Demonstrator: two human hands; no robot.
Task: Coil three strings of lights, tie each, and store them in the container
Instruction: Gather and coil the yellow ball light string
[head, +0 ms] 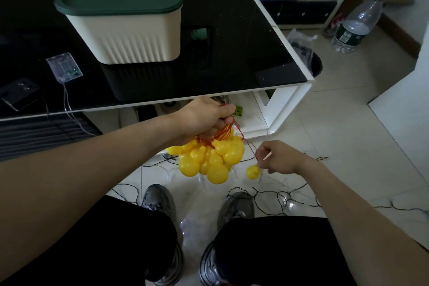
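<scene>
At centre frame, the left hand [206, 118] has its grip closed round the red wire [226, 133] of a coiled string of yellow bulbs [209, 158] hanging beneath it. At four o'clock, the right hand [277, 158] pinches the wire's loose end, one bulb [253, 172] dangling. At eleven o'clock, the lidded container [130, 37] sits on the black tabletop [243, 53]. Dark wires [274, 195] lie on the floor [336, 146].

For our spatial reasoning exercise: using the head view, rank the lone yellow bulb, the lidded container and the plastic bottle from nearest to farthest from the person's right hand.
1. Lone yellow bulb, just beside the right hand.
2. Plastic bottle, on the floor, far right.
3. Lidded container, on the table, upper left.
</scene>
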